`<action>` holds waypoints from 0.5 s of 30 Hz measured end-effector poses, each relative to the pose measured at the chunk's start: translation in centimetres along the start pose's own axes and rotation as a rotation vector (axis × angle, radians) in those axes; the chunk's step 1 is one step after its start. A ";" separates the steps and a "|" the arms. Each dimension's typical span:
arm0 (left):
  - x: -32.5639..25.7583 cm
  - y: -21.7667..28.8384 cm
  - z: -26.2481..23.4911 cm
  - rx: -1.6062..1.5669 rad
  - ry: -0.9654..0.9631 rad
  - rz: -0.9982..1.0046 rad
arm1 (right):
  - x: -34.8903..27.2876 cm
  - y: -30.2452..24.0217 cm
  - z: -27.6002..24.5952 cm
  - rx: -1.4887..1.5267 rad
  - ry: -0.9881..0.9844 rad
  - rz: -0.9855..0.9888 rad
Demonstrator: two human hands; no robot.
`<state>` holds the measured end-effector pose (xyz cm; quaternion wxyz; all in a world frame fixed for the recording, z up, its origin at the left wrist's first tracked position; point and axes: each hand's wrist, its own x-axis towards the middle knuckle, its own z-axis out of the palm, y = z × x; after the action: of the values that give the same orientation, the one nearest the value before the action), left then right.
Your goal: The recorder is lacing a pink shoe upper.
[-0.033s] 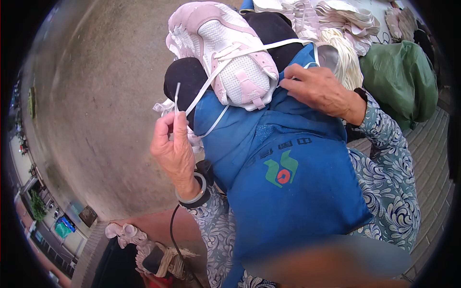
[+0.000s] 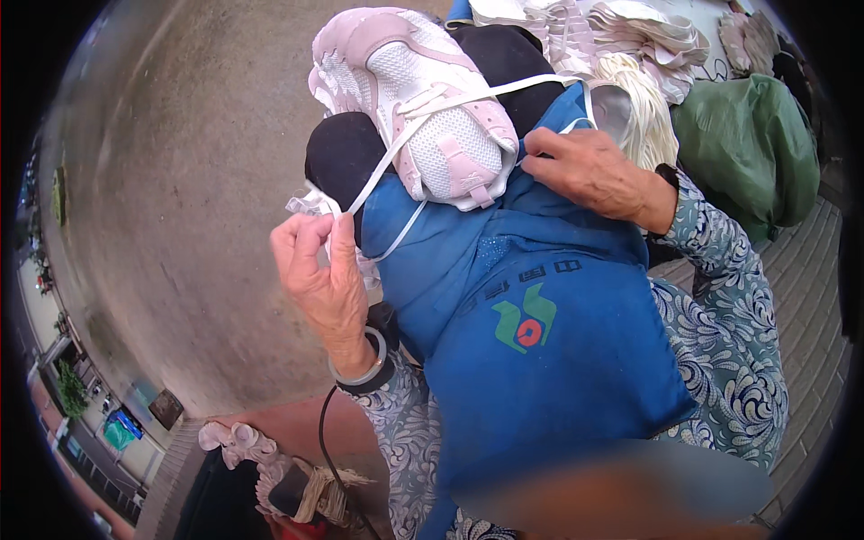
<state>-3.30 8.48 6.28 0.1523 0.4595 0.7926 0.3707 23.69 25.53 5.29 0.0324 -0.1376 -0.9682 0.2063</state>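
Observation:
A pink and white mesh sneaker [image 2: 454,135] lies across my lap, its heel with a pink pull tab toward me. A flat white shoelace [image 2: 396,144] comes out of its lacing and runs off to both sides. At the left, my left hand [image 2: 322,279] is closed, thumb and fingertips pinching the lace. My right hand [image 2: 585,175] is closed to the right of the heel. The lace's other side loops past the knee and down to its fingertips, which hide the end. Neither hand touches the sneaker itself.
A blue apron [image 2: 558,387] covers my lap, between dark knees [image 2: 346,153]. Stacked pale pink shoe pieces [image 2: 643,36] and a bundle of cream laces [image 2: 639,108] lie at the upper right, beside a green sack [image 2: 747,153]. More pale pieces [image 2: 243,445] sit at lower left near a black cable [image 2: 326,441].
My left hand has shifted slightly left. The lace tip that stood up above its fingers no longer shows there. My right hand and the sneaker are almost unchanged.

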 end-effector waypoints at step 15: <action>0.9 1.1 3.9 -0.356 -0.284 -0.196 | -0.4 0.6 0.9 -0.040 -0.061 0.070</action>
<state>-0.79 11.30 4.50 0.3760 0.3939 0.7264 0.4194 24.10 25.61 4.22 -0.0074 -0.1658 -0.9673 0.1918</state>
